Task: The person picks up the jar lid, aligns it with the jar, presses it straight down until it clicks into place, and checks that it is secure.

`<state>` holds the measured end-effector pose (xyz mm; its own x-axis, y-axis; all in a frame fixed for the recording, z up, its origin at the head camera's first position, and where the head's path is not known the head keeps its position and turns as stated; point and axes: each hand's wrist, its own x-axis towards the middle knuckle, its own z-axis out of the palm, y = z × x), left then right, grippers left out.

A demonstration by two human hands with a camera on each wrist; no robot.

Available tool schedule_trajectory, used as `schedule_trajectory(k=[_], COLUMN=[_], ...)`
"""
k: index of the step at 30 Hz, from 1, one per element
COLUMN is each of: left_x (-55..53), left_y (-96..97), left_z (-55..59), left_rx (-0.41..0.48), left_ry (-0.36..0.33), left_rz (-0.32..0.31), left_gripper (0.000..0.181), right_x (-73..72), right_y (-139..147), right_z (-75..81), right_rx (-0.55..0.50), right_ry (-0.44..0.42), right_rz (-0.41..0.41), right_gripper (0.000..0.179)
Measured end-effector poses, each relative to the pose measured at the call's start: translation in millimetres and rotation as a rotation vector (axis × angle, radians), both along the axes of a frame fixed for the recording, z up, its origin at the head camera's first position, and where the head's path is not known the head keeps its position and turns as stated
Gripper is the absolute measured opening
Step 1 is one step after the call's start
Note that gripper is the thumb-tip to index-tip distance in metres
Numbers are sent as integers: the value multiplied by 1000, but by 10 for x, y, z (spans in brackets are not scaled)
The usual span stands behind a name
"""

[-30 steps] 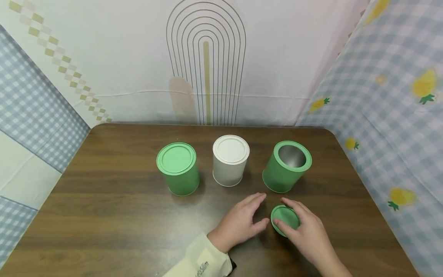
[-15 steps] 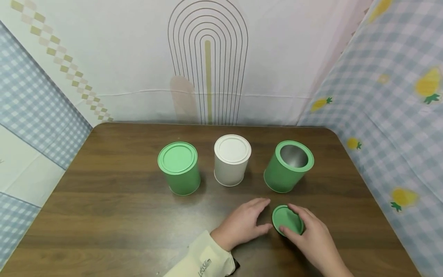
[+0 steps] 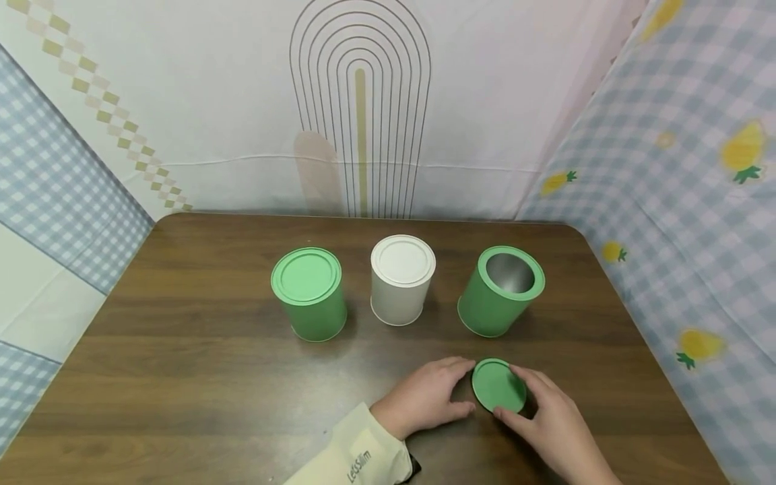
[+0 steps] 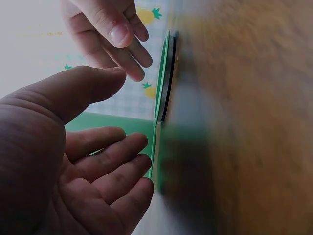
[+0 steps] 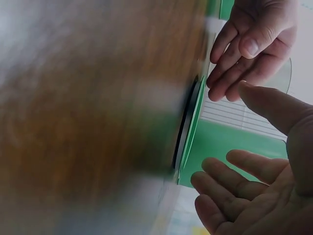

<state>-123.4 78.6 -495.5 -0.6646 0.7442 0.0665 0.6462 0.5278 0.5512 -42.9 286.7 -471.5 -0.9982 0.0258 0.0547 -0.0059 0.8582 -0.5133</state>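
A round green lid (image 3: 498, 385) lies flat on the table in front of the open green can (image 3: 492, 306). My left hand (image 3: 424, 399) is just left of the lid, fingers relaxed and thumb spread, with the fingertips near its rim. On the other side, my right hand (image 3: 548, 414) curves loosely beside the lid, thumb and fingertips right at its edge in the head view. Seen edge-on in the left wrist view, the lid (image 4: 165, 78) has a dark underside and both hands stand apart from it. The right wrist view also shows a gap between the fingers and the lid (image 5: 190, 127).
Behind the hands, a white can (image 3: 397, 300) with its lid on stands in the middle. A closed green can (image 3: 316, 316) stands to its left. The wooden table (image 3: 182, 364) ends at a white patterned cloth (image 3: 242, 101), with a checked cloth (image 3: 667, 222) on the right.
My right hand has drawn back off the lid's top to its right edge, uncovering it. My left hand has shifted slightly nearer the person. The cans stay put.
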Motion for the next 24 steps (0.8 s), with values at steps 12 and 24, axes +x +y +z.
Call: schedule_trajectory(k=[12,24], left_x=[-3,24], left_y=[68,106], left_z=[-11,21], left_rx=[-68,-110], left_ry=[-39,-72], left_rz=[9,24], left_gripper=[65,71], right_x=[9,-9], right_y=[145,161], right_z=[-48,-75], right_rx=[64,149], right_ry=[-185,-129], right_rz=[46,78], right_gripper=[83,75])
